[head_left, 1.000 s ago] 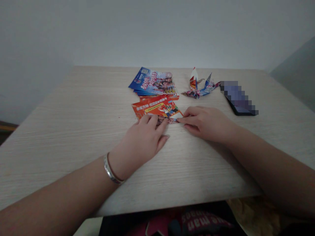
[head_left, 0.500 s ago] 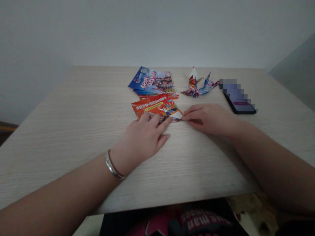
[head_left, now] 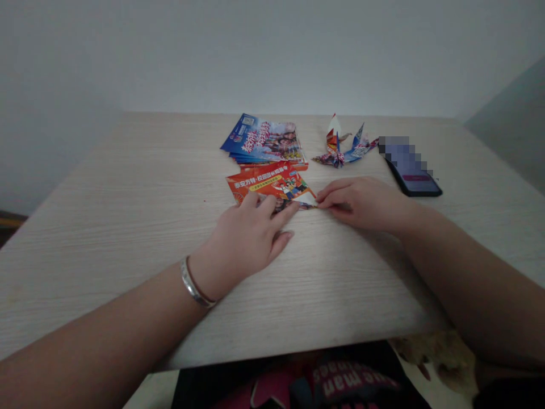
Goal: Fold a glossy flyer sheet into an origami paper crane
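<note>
1. Lying on the pale wood-grain table (head_left: 119, 216), an orange-red printed paper flyer (head_left: 264, 183) stretches left to right before the person, its long axis slightly aslant; its near side shows a narrow photo-printed strip, with a white patch (head_left: 307, 197) towards the right.
2. The left hand (head_left: 247, 238), wearing a silver metal bangle (head_left: 193, 285) at its wrist, lies palm down with fingers spread over the flyer's near edge; it grasps nothing.
3. The right hand (head_left: 361, 203) reaches in from the side, thumb and fingertips seemingly pinched on the flyer's near right corner; it is the hand nearer that end, while the left covers the middle.
4. Just beyond sits a fanned stack of blue printed flyers (head_left: 255, 142); farther right stand multicoloured folded-paper birds (head_left: 338, 158), near a black rectangular phone (head_left: 419, 184).
</note>
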Demonstrator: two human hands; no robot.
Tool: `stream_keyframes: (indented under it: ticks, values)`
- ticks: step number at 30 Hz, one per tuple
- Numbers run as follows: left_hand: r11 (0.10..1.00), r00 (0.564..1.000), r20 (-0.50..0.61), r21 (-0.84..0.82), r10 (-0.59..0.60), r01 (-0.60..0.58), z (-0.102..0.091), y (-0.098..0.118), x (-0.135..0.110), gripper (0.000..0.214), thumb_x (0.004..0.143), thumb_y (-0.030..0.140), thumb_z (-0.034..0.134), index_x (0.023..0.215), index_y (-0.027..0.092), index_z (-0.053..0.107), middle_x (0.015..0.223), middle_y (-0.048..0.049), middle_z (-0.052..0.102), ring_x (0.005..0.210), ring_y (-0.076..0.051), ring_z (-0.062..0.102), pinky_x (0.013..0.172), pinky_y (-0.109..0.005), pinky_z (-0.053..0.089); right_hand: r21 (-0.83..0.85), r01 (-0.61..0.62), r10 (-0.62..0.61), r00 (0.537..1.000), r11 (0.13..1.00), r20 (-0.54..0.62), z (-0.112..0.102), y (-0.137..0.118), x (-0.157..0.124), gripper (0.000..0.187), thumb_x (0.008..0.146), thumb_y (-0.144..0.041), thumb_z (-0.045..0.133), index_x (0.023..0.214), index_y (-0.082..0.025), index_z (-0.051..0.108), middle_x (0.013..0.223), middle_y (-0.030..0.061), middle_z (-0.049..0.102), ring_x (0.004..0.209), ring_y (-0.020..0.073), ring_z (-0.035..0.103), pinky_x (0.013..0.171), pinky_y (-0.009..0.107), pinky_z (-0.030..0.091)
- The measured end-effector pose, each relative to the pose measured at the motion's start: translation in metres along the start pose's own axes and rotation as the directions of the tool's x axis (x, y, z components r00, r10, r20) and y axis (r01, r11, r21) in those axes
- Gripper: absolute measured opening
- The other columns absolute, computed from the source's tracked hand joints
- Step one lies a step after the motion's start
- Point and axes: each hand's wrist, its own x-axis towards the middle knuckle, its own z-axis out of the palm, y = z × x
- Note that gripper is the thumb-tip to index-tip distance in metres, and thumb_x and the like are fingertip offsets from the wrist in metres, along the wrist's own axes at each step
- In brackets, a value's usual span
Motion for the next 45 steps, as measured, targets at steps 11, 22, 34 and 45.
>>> stream_keyframes:
  ticks: [11,22,34,45]
  values:
    - [1.0,1.0,0.017,0.016,-0.008,0.008,-0.003,0.001,0.001,0.052,0.103,0.047,0.04,0.152,0.03,0.047,0.122,-0.0167,0.061,0.109,-0.036,0.058,0.073,-0.041,0.056,-0.015,0.062,-0.062,0.998,0.998,0.015,-0.002,0.002,0.0,0.028,0.09,-0.014,0.055,0.099,-0.02,0.08,0.116,0.0063,0.078,0.098,0.0191,0.073,0.088,0.032,0.055]
    - [1.0,1.0,0.017,-0.009,-0.006,0.006,-0.005,0.001,0.003,0.052,0.103,0.045,0.041,0.152,0.029,0.047,0.121,-0.0163,0.062,0.109,-0.035,0.057,0.074,-0.041,0.053,0.039,0.028,-0.028,0.999,0.999,0.017,-0.009,0.005,-0.003,0.025,0.084,-0.011,0.058,0.091,-0.021,0.08,0.11,0.0031,0.08,0.095,0.0183,0.075,0.087,0.031,0.057]
    - [1.0,1.0,0.014,-0.002,-0.005,0.005,-0.003,0.001,0.003,0.051,0.103,0.045,0.042,0.151,0.03,0.048,0.119,-0.0149,0.061,0.108,-0.035,0.057,0.074,-0.041,0.054,-0.027,0.138,-0.141,0.979,0.99,-0.15,0.013,-0.003,0.006,0.029,0.089,-0.013,0.056,0.105,-0.016,0.079,0.108,0.0115,0.078,0.102,0.0247,0.069,0.093,0.041,0.053]
    - [1.0,0.999,0.043,-0.002,-0.012,0.012,-0.005,0.002,0.002,0.053,0.103,0.047,0.041,0.153,0.029,0.046,0.123,-0.016,0.061,0.109,-0.037,0.056,0.073,-0.041,0.054,-0.09,0.218,-0.221,0.975,0.972,-0.02,-0.005,0.006,0.001,0.028,0.09,-0.015,0.056,0.104,-0.022,0.08,0.115,0.0058,0.078,0.108,0.0231,0.069,0.1,0.04,0.052]
